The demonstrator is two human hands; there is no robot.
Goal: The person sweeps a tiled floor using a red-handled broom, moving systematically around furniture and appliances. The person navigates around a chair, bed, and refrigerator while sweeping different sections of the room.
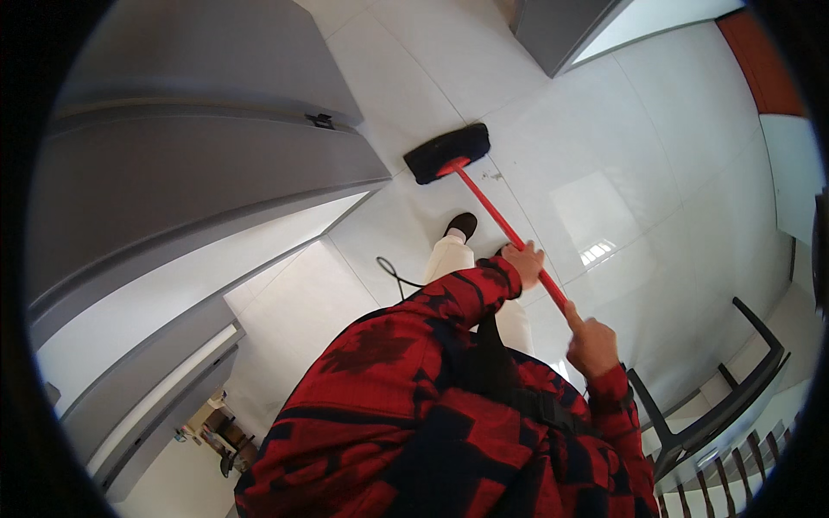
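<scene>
Pale tiled floor point(622, 112) forms the background in the head view. Left hand point(523, 265) grips the broom point(490, 207) by its red handle point(553, 291); right hand point(593, 345) grips nearer its upper end, one digit extended. Black head point(436, 154) lies forward-left of both hands.

Pale glossy floor tiles point(708, 155) with reflected light point(594, 207), grey panels point(207, 173) along the left.

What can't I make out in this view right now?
All in the head view:
Red handle: upper end hidden by the right hand.
Floor specks by the broom head: too small to identify.
Cluttered items, lower left: too small.
Dark object, right edge: cut off by the rim.
</scene>
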